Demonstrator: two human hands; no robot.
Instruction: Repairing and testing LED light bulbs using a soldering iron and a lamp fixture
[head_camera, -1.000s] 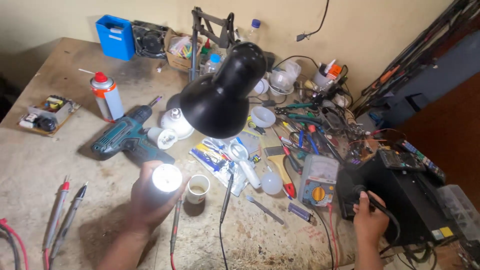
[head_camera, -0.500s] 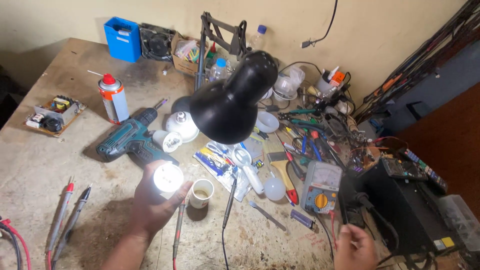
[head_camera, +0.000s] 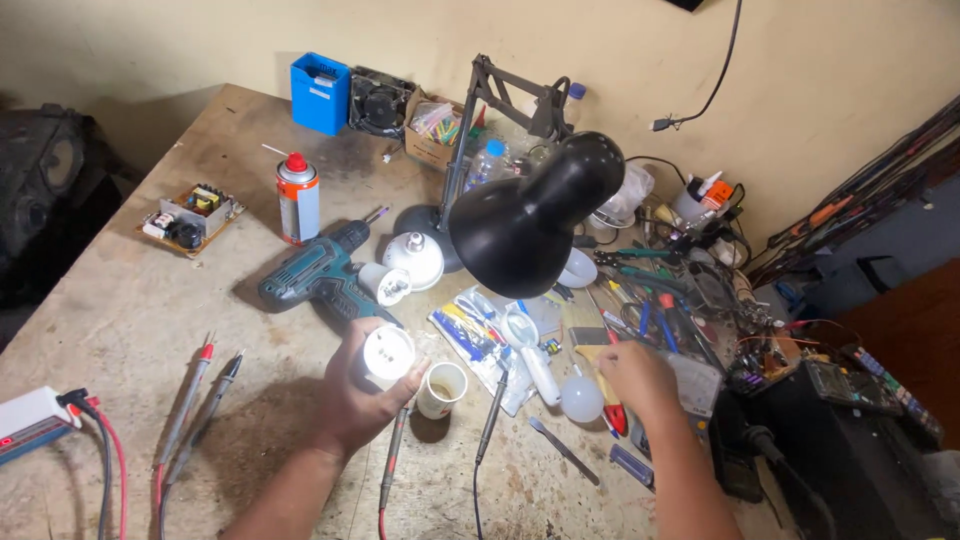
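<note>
Now, at the bench
Left hand (head_camera: 360, 405): curled around lit bulb housing (head_camera: 388, 355), held above table beside small white cup (head_camera: 441, 389), as before.
Right hand (head_camera: 640, 378): moved from black box at right; fingers bent over tools beside loose white bulb (head_camera: 582, 398), holding nothing visible.
Meaning: bulb unchanged, tool search beginning.

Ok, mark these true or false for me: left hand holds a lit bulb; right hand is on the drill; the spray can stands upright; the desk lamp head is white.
1. The left hand holds a glowing bulb: true.
2. The right hand grips the cordless drill: false, it hovers over tools right of the magnifier; the drill lies untouched.
3. The red-capped spray can stands upright: true.
4. The desk lamp head is white: false, it is black.
</note>
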